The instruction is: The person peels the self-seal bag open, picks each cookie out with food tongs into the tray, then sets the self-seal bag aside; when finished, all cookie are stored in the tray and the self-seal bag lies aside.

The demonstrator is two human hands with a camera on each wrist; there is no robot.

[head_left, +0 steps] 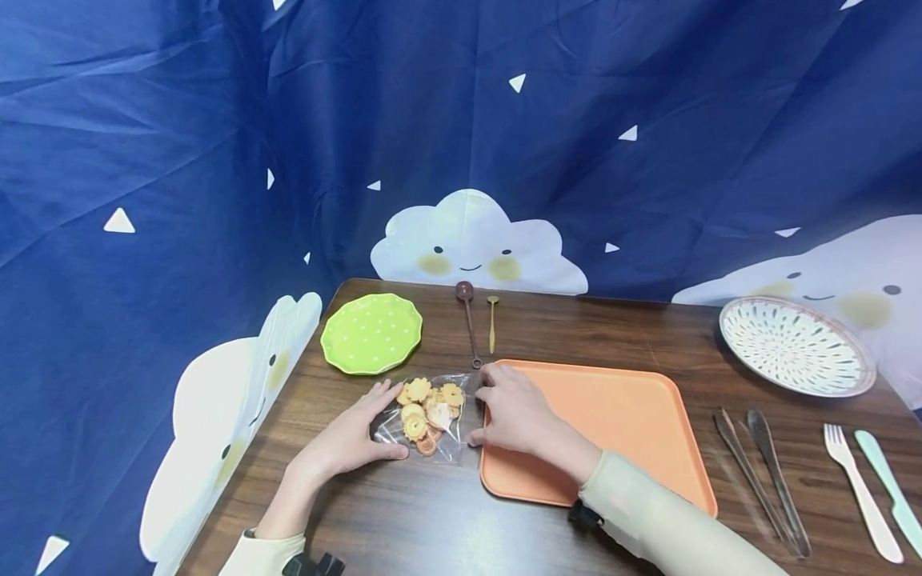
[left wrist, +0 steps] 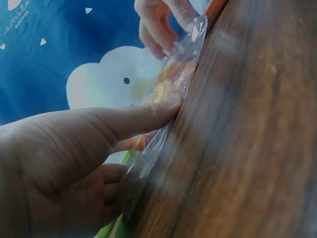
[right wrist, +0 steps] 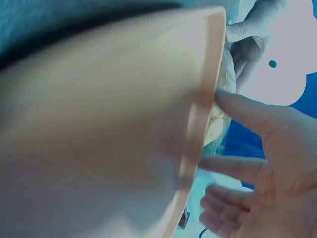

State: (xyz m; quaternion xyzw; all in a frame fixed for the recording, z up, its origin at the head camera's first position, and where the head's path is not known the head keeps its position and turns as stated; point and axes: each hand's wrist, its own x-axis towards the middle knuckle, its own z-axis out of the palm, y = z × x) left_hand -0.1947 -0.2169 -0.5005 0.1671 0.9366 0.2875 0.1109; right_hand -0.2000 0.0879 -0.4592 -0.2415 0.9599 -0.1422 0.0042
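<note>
A clear plastic bag [head_left: 450, 450] of cookies [head_left: 415, 424], several of them flower-shaped, lies flat on the wooden table between both hands. My left hand [head_left: 346, 442] is at its left side, thumb and forefinger spread around that end. In the left wrist view the thumb [left wrist: 161, 111] lies along the bag's near edge. My right hand [head_left: 517, 410] reaches over the left rim of the orange tray [head_left: 612, 428] to the bag's right edge. The right wrist view shows its thumb [right wrist: 242, 109] and forefinger [right wrist: 233, 163] straight and apart at the tray rim, the other fingers loosely bent.
Behind the bag are a green dotted plate [head_left: 370, 334], a brown long-handled spoon [head_left: 469, 320] and a small gold spoon [head_left: 493, 324]. Right of the tray lie tongs [head_left: 774, 480], a white fork [head_left: 860, 488], a mint knife [head_left: 893, 488] and a patterned plate [head_left: 795, 344].
</note>
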